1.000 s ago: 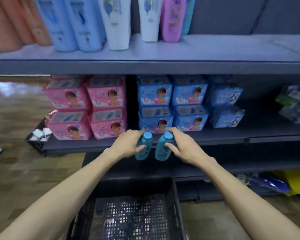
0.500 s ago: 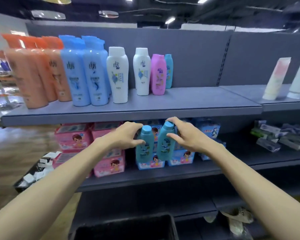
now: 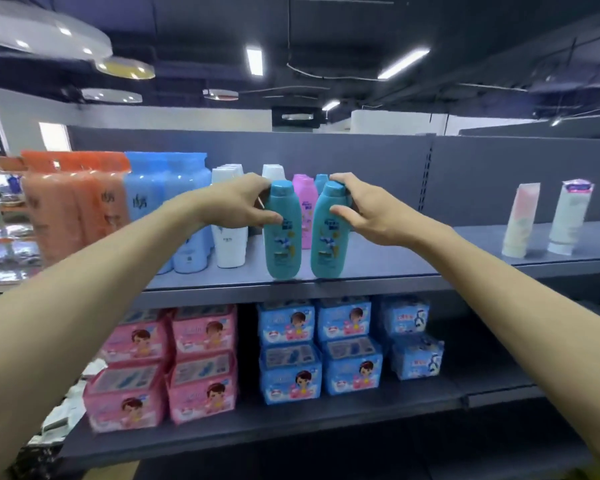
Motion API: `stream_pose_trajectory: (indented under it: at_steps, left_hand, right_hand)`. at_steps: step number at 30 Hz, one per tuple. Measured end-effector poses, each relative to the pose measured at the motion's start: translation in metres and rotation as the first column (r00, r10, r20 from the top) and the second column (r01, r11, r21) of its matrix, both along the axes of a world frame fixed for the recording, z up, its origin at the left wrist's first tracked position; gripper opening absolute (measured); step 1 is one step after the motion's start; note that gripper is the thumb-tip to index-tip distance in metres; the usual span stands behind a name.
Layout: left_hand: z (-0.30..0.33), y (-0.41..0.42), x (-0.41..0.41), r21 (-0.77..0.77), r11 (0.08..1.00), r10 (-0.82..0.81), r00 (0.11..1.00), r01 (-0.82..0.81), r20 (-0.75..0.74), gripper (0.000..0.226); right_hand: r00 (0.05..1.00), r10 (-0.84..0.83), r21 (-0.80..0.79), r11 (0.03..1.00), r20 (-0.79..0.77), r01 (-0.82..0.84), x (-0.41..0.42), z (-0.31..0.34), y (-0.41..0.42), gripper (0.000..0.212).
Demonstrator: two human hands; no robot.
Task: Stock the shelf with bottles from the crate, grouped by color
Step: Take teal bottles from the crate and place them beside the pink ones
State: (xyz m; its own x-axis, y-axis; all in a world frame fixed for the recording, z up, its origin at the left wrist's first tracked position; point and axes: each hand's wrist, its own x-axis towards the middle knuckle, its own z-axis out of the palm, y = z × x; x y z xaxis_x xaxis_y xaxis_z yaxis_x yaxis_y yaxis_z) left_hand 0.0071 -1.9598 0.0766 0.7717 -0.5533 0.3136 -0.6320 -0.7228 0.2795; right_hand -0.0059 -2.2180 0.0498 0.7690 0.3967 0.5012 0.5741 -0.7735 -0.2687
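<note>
Left hand (image 3: pixel 238 206) and right hand (image 3: pixel 364 211) each grip a teal bottle (image 3: pixel 282 230), (image 3: pixel 329 230) at the top shelf (image 3: pixel 378 268) front edge; best slid back upright beside the shelved teal bottle (image 3: pixel 321 180)

Teal bottle (image 3: pixel 321 180) behind right hand (image 3: pixel 368 211): only cap top shows. White bottle (image 3: pixel 273 171) beyond left hand (image 3: pixel 238 204): body hidden. Orange bottles (image 3: pixel 66 202) far left of left hand: motion-blurred, labels unreadable. Both forearms cut by frame's lower edge.
</note>
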Motion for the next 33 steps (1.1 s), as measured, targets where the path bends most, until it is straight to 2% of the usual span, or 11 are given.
stream_pose_trajectory:
  at_steps: [11,16,22,26,29,31,33]
  left_hand:
    - [-0.004,-0.018,0.055,0.011,0.997,0.074,0.988,-0.073,-0.134,0.026]
    - [-0.007,-0.015,0.063,-0.115,0.992,0.013,0.967,-0.044,-0.256,0.029]
    - [-0.020,-0.015,0.069,-0.263,0.964,-0.039,0.959,-0.037,-0.281,0.042]
    - [-0.040,-0.015,0.067,-0.298,0.954,-0.054,0.957,-0.035,-0.287,0.042]
    - [-0.058,-0.014,0.067,-0.267,0.963,-0.033,0.967,-0.037,-0.253,0.045]
    - [-0.066,-0.013,0.070,-0.288,0.956,-0.030,0.964,-0.049,-0.264,0.047]
    - [-0.070,-0.013,0.073,-0.315,0.947,-0.040,0.955,-0.057,-0.293,0.047]
  right_hand:
    - [0.985,-0.077,-0.054,0.996,-0.151,0.069,0.044,0.011,-0.004,0.035]
    - [0.983,-0.088,-0.040,0.996,-0.164,0.082,0.061,0.004,-0.004,0.042]
    - [0.986,-0.095,-0.074,0.994,-0.136,0.086,0.071,-0.004,-0.007,0.058]
    - [0.985,-0.080,0.015,0.996,-0.155,0.083,0.066,-0.023,-0.008,0.088]
    - [0.977,-0.032,0.184,0.980,-0.213,0.073,0.059,-0.047,-0.009,0.105]
    - [0.969,-0.022,0.268,0.959,-0.247,0.090,0.058,-0.063,-0.007,0.106]
    - [0.961,-0.064,0.284,0.948,-0.268,0.143,0.061,-0.074,-0.006,0.095]
